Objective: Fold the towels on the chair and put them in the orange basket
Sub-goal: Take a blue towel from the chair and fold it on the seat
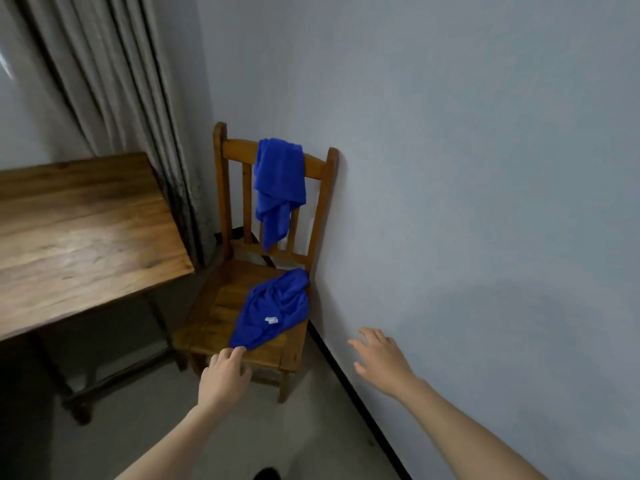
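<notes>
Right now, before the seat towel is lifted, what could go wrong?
The left hand is at only one corner of the crumpled seat towel; lifted so, it may drag on the floor. The backrest towel hangs loosely and could slip off if the chair is jolted. The orange basket is not in view.

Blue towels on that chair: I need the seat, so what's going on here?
A person is starting on them. Their left hand is at the near corner of the crumpled towel on the chair seat; a grip isn't clear. Their right hand hovers open and empty. A second towel hangs over the backrest, unfolded.
</notes>
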### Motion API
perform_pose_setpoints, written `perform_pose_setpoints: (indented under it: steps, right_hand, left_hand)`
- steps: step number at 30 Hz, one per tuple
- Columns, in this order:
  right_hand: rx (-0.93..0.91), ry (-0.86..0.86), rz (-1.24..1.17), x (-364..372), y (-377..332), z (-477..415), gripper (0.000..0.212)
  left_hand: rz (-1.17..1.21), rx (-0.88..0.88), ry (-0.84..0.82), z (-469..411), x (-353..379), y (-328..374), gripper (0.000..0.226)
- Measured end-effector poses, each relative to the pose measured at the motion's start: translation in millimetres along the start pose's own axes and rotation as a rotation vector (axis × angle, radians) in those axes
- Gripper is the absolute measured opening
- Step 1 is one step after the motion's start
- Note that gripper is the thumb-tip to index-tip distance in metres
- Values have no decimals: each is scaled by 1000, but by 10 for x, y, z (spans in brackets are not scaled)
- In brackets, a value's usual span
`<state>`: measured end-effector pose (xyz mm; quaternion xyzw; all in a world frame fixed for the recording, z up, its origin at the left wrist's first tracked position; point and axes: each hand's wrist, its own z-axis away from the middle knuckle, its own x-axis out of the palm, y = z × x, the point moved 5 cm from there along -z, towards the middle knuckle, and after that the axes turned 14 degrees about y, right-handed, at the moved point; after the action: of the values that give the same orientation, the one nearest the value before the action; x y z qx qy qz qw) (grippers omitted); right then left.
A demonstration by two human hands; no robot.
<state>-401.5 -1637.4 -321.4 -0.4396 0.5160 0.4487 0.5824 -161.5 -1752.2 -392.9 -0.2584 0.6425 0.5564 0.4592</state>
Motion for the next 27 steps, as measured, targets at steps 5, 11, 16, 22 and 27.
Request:
perform_pose_setpoints:
  steps: [5,11,16,22,27]
  right_hand:
    - [-50,-56,-33,135,42,-644,48]
    - [-196,-194,-26,452,-17,-1285,48]
    - [-353,-239,-30,571,-69,-2023,45]
    - [-517,-300,-19,729,-146,-2753,45]
    - [-589,-440,4,1131,-297,-2901,46]
  left_hand:
    - [24,-168,-14,-354,85,-144,46]
    - [44,-356,-33,-542,249,-393,42]
    - [53,-593,48,-764,368,-535,43]
    - [168,-795,149,-959,613,-268,43]
    - [225,-881,126,-807,938,-168,40]
